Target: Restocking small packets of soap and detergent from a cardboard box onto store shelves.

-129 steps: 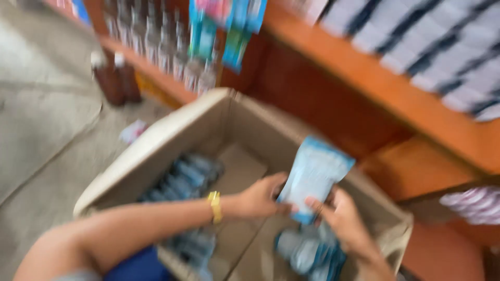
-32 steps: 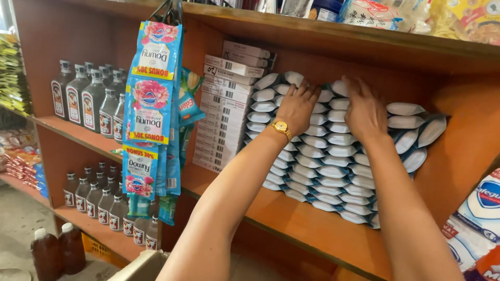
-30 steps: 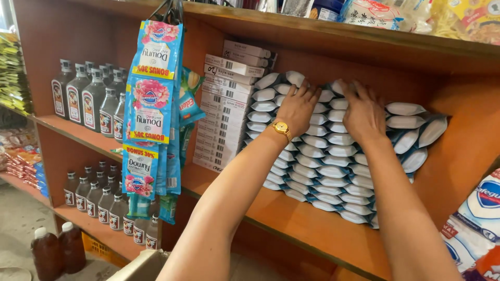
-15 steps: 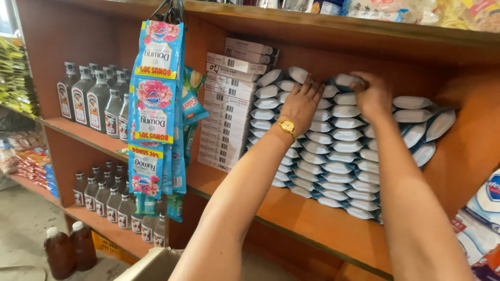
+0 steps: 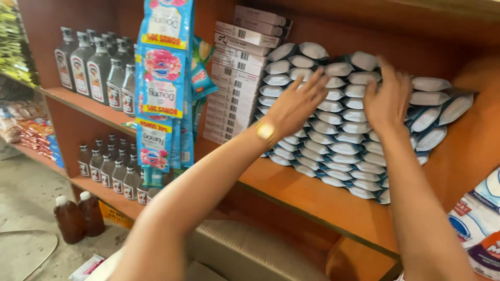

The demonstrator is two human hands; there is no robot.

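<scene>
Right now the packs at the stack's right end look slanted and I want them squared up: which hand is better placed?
The right hand: it lies on the stacked white packs nearest the slanted ones; the left hand sits further left.

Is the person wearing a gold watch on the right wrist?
No, the gold watch sits on the wrist of the left hand; the wrist of the right hand is bare.

Single head view, close, facing shelf (image 5: pixel 312 192).

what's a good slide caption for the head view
Left hand and right hand over stacked blue-and-white packets on an orange shelf.
</scene>
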